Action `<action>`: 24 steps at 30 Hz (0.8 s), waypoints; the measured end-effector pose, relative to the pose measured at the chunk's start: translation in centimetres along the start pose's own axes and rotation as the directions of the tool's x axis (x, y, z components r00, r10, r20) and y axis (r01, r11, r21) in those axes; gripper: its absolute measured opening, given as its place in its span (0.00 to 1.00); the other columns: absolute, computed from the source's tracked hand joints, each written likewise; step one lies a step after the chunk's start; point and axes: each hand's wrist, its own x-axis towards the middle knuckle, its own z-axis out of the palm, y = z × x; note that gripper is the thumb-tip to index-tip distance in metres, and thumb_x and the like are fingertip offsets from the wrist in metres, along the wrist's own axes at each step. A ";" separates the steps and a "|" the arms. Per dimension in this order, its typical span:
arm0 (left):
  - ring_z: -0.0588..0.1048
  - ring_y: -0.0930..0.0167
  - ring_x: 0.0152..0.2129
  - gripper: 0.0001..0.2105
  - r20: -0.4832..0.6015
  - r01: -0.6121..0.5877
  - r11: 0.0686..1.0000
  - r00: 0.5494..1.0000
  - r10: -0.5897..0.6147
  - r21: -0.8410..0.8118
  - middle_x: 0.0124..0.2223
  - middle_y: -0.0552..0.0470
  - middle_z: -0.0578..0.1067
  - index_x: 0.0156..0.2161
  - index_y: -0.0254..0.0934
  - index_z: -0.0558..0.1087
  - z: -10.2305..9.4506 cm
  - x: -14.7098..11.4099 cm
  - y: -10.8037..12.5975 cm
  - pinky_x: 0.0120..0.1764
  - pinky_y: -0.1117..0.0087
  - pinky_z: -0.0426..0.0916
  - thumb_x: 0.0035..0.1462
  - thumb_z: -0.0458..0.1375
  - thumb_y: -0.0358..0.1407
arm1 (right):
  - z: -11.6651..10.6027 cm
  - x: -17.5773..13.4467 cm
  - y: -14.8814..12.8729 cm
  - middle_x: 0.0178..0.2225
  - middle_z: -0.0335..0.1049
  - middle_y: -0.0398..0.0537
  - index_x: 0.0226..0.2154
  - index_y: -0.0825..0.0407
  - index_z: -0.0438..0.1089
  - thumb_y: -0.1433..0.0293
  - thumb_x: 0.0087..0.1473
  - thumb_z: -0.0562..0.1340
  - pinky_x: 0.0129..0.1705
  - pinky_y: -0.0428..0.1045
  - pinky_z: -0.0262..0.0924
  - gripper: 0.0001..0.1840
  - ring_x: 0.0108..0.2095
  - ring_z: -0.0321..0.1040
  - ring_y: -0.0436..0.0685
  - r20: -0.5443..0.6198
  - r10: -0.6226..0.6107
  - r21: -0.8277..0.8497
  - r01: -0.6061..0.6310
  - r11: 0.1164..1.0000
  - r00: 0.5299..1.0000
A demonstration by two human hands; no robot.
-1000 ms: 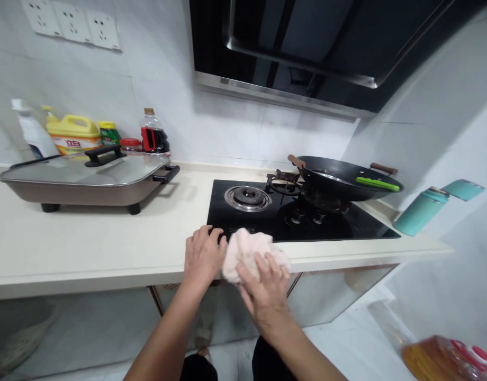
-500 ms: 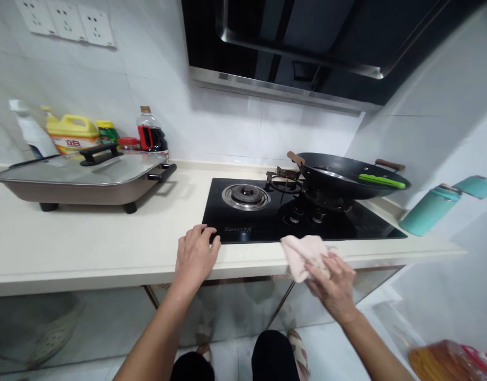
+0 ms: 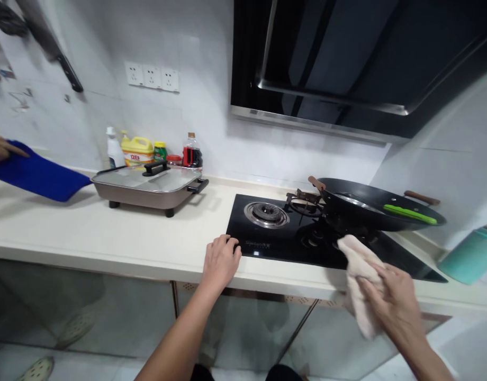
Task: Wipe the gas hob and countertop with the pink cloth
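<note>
Pale pink cloth (image 3: 355, 265) — limp, rumpled, plain.

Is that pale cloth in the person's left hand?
No, the right hand holds the pale cloth, while the left hand rests at the near left corner of the stove.

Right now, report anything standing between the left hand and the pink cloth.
Nothing visible stands between the left hand and the pink cloth, which is in the grip of the right hand; the wok sits farther back, on the gas hob.
</note>
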 end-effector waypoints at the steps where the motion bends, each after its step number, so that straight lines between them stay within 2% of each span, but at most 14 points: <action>1: 0.73 0.59 0.56 0.14 0.003 -0.001 1.000 1.000 0.001 -0.007 0.58 0.42 0.76 0.52 0.39 0.77 0.0 0.0 0.0 0.58 0.54 0.65 0.69 0.51 0.36 | 0.8 0.7 -2.7 0.54 0.67 0.64 0.54 0.47 0.75 0.50 0.60 0.55 0.54 0.66 0.65 0.29 0.54 0.66 0.73 -0.003 -0.027 0.040 0.027 0.999 1.000; 3: 0.73 0.59 0.56 0.14 0.003 -0.002 1.000 1.000 0.002 -0.021 0.58 0.42 0.76 0.52 0.39 0.77 0.0 -0.1 -0.1 0.58 0.54 0.64 0.69 0.51 0.36 | 2.5 1.9 -7.8 0.56 0.67 0.63 0.55 0.46 0.76 0.53 0.63 0.54 0.55 0.67 0.63 0.27 0.55 0.65 0.73 0.086 -0.101 0.077 0.095 0.993 0.991; 5: 0.73 0.59 0.56 0.14 -0.005 -0.002 0.999 1.000 0.002 -0.036 0.57 0.42 0.76 0.51 0.39 0.77 0.1 -0.2 -0.1 0.57 0.54 0.65 0.69 0.51 0.35 | 4.0 2.9 -11.8 0.57 0.69 0.58 0.56 0.41 0.76 0.54 0.64 0.54 0.56 0.68 0.60 0.25 0.57 0.65 0.72 0.247 -0.209 0.082 0.195 0.977 0.946; 7: 0.73 0.60 0.56 0.13 -0.019 -0.004 0.999 1.000 0.003 -0.049 0.57 0.43 0.77 0.50 0.41 0.77 0.1 -0.3 -0.2 0.57 0.55 0.65 0.69 0.52 0.35 | 5.3 4.1 -14.2 0.58 0.70 0.54 0.56 0.38 0.76 0.55 0.65 0.53 0.57 0.67 0.59 0.24 0.58 0.64 0.71 0.383 -0.271 0.099 0.253 0.962 0.883; 9: 0.73 0.60 0.55 0.13 -0.032 -0.004 0.999 0.999 0.002 -0.054 0.56 0.44 0.77 0.50 0.42 0.78 0.2 -0.4 -0.2 0.57 0.55 0.65 0.68 0.52 0.35 | 6.3 5.7 -15.3 0.61 0.69 0.52 0.58 0.36 0.75 0.55 0.67 0.51 0.58 0.65 0.58 0.25 0.60 0.64 0.69 0.459 -0.261 0.109 0.238 0.965 0.849; 12: 0.73 0.59 0.55 0.13 -0.037 0.005 0.998 0.999 -0.007 -0.061 0.55 0.44 0.77 0.49 0.43 0.78 0.2 -0.5 -0.2 0.57 0.54 0.65 0.68 0.52 0.36 | 7.7 8.6 -15.8 0.67 0.63 0.54 0.61 0.37 0.73 0.53 0.68 0.49 0.59 0.67 0.57 0.28 0.61 0.63 0.71 0.517 -0.157 0.041 0.159 0.986 0.841; 14: 0.74 0.59 0.55 0.13 -0.032 0.009 0.997 0.999 -0.011 -0.076 0.55 0.44 0.77 0.50 0.42 0.77 0.1 -0.5 0.0 0.58 0.54 0.65 0.69 0.51 0.36 | 8.7 10.3 -16.5 0.66 0.64 0.56 0.62 0.38 0.72 0.52 0.68 0.47 0.57 0.70 0.57 0.29 0.59 0.64 0.74 0.551 -0.099 -0.020 0.132 0.991 0.829; 17: 0.74 0.59 0.54 0.16 -0.033 0.038 0.994 0.999 -0.042 -0.104 0.56 0.42 0.77 0.57 0.41 0.74 -0.2 -0.5 0.3 0.58 0.54 0.65 0.70 0.49 0.38 | 9.9 11.9 -18.8 0.63 0.68 0.56 0.63 0.42 0.70 0.55 0.68 0.46 0.56 0.70 0.56 0.29 0.58 0.63 0.74 0.594 -0.089 -0.050 0.147 0.988 0.800; 20: 0.71 0.57 0.59 0.22 -0.059 0.101 0.986 0.992 -0.110 -0.132 0.61 0.39 0.73 0.64 0.39 0.69 -0.4 -0.4 0.5 0.60 0.53 0.65 0.73 0.47 0.44 | 10.5 12.0 -22.4 0.66 0.64 0.55 0.63 0.44 0.68 0.56 0.69 0.47 0.58 0.70 0.53 0.28 0.60 0.59 0.73 0.604 -0.148 -0.012 0.195 0.981 0.783; 22: 0.66 0.55 0.65 0.25 -0.072 0.144 0.977 0.985 -0.157 -0.157 0.67 0.36 0.68 0.67 0.38 0.67 -0.5 -0.4 0.6 0.64 0.51 0.62 0.73 0.45 0.47 | 10.4 11.5 -25.2 0.67 0.62 0.55 0.64 0.44 0.67 0.56 0.69 0.47 0.60 0.70 0.51 0.28 0.62 0.57 0.73 0.603 -0.238 0.072 0.245 0.967 0.761; 24: 0.60 0.54 0.69 0.26 -0.073 0.181 0.966 0.978 -0.197 -0.187 0.71 0.36 0.62 0.68 0.39 0.65 -0.4 -0.2 0.4 0.66 0.49 0.59 0.72 0.45 0.48 | 9.9 10.7 -28.2 0.67 0.63 0.55 0.64 0.44 0.66 0.57 0.70 0.47 0.61 0.70 0.49 0.27 0.63 0.55 0.73 0.594 -0.359 0.199 0.300 0.933 0.720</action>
